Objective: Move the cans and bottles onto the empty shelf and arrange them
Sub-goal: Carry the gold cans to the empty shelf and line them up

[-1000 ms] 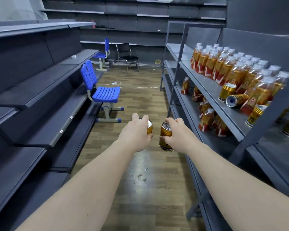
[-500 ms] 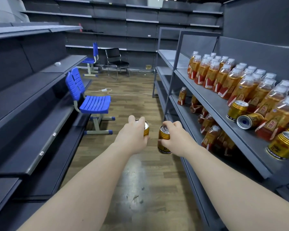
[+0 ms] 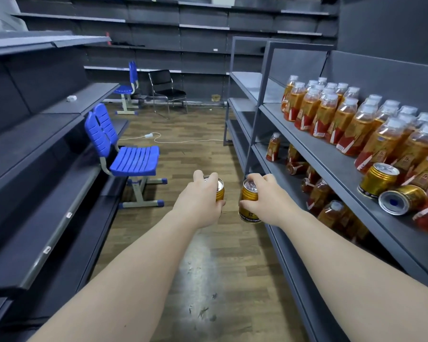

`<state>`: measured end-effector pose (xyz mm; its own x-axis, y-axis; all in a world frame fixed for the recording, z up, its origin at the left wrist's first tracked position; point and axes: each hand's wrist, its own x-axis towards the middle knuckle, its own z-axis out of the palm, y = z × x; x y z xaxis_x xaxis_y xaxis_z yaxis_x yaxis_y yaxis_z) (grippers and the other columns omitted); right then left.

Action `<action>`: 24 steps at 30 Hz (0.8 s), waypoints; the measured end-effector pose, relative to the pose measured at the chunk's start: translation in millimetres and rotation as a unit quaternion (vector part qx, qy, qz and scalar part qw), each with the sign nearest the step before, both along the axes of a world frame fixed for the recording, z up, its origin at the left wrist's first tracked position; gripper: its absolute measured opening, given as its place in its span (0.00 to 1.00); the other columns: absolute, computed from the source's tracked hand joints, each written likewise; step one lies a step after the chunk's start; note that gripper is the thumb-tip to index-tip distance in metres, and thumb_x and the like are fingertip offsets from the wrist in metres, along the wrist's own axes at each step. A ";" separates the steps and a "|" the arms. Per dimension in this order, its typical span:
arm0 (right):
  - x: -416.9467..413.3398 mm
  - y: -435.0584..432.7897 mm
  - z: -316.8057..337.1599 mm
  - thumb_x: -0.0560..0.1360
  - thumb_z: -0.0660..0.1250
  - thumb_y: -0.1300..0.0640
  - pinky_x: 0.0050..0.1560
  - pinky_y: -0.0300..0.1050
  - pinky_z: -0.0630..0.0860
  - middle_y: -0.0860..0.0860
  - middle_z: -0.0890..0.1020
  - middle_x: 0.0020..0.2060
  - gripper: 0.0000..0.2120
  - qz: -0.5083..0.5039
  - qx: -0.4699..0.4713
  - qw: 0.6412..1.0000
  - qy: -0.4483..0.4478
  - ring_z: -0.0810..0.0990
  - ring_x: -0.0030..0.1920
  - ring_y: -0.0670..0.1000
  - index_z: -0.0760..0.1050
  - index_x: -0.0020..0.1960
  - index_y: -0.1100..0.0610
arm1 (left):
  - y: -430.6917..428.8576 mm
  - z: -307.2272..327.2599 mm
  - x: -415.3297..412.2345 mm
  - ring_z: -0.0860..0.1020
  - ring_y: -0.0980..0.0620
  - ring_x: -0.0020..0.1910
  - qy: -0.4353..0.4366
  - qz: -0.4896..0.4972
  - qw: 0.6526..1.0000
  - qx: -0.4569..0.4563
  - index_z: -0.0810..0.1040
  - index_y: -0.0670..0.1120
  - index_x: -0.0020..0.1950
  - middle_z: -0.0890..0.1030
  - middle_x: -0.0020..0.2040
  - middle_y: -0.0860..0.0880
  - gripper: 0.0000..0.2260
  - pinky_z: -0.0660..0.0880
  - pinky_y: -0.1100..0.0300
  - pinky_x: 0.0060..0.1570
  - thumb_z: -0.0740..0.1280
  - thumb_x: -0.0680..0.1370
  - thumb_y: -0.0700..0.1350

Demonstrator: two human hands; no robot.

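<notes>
My left hand (image 3: 200, 203) grips a gold can (image 3: 220, 191), mostly hidden behind the fingers. Close beside it my right hand (image 3: 265, 197) holds a second gold can (image 3: 248, 203) from the top and side. Both are held out over the aisle floor at mid-height. On the right shelf (image 3: 331, 166) stand several orange bottles (image 3: 331, 114) in rows. An upright gold can (image 3: 378, 180) and a gold can lying on its side (image 3: 403, 199) sit at their near end. More bottles (image 3: 316, 193), some toppled, lie on the shelf below. The dark shelves on the left (image 3: 47, 149) hold no drinks.
A blue chair (image 3: 131, 156) stands against the left shelves, partly in the aisle. A second blue chair (image 3: 131, 87) and a black chair (image 3: 167, 91) stand at the far end. A white cable with a plug (image 3: 158, 138) runs across the wooden floor.
The view has swung slightly right and closer to the right shelf, so its bottles and cans appear larger. Both hands keep the same grip on their cans, side by side.
</notes>
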<state>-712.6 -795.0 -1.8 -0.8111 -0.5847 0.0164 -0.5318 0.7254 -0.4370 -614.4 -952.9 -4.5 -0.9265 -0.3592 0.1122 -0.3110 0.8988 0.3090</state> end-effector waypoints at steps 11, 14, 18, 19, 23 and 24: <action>-106.8 -51.2 -6.3 0.78 0.69 0.47 0.58 0.54 0.79 0.53 0.65 0.68 0.32 0.049 -0.003 0.999 -0.007 0.76 0.60 0.58 0.58 0.76 0.49 | -39.9 1.5 -91.9 0.77 0.40 0.55 -0.011 0.039 0.999 -0.008 0.63 0.48 0.72 0.65 0.65 0.43 0.25 0.78 0.47 0.54 0.67 0.80 0.53; -133.1 -64.5 -3.2 0.77 0.69 0.47 0.58 0.53 0.79 0.54 0.65 0.69 0.33 0.058 -0.006 0.998 -0.006 0.76 0.61 0.58 0.58 0.77 0.48 | -48.5 3.6 -116.8 0.77 0.40 0.54 -0.006 0.047 0.999 -0.009 0.64 0.47 0.71 0.65 0.64 0.43 0.24 0.78 0.47 0.54 0.67 0.79 0.53; -163.5 -79.9 -3.0 0.77 0.69 0.47 0.59 0.55 0.79 0.53 0.64 0.69 0.33 0.070 -0.001 0.998 -0.005 0.76 0.61 0.58 0.58 0.77 0.48 | -60.4 4.5 -146.6 0.77 0.39 0.52 -0.005 0.054 0.998 -0.013 0.65 0.47 0.68 0.65 0.63 0.43 0.22 0.78 0.46 0.54 0.68 0.79 0.53; -169.9 -83.7 -3.2 0.77 0.69 0.47 0.59 0.55 0.79 0.53 0.64 0.69 0.33 0.070 0.000 0.997 -0.008 0.75 0.61 0.58 0.58 0.76 0.48 | -63.3 4.2 -152.6 0.77 0.39 0.52 -0.005 0.054 0.998 -0.012 0.65 0.47 0.68 0.65 0.63 0.43 0.22 0.78 0.46 0.54 0.68 0.79 0.53; -193.3 -100.4 -5.2 0.77 0.69 0.46 0.59 0.54 0.79 0.53 0.65 0.69 0.32 0.069 0.000 0.998 -0.007 0.74 0.63 0.58 0.59 0.76 0.48 | -79.0 2.2 -175.4 0.77 0.39 0.51 -0.007 0.051 0.999 -0.010 0.65 0.47 0.68 0.66 0.62 0.43 0.21 0.78 0.45 0.53 0.68 0.79 0.52; -198.9 -105.1 -5.7 0.77 0.69 0.46 0.59 0.54 0.78 0.53 0.65 0.69 0.32 0.068 -0.001 0.998 -0.007 0.74 0.63 0.58 0.59 0.76 0.48 | -84.5 1.6 -181.6 0.77 0.39 0.51 -0.005 0.052 0.999 -0.010 0.65 0.47 0.67 0.66 0.61 0.43 0.21 0.78 0.45 0.52 0.68 0.79 0.52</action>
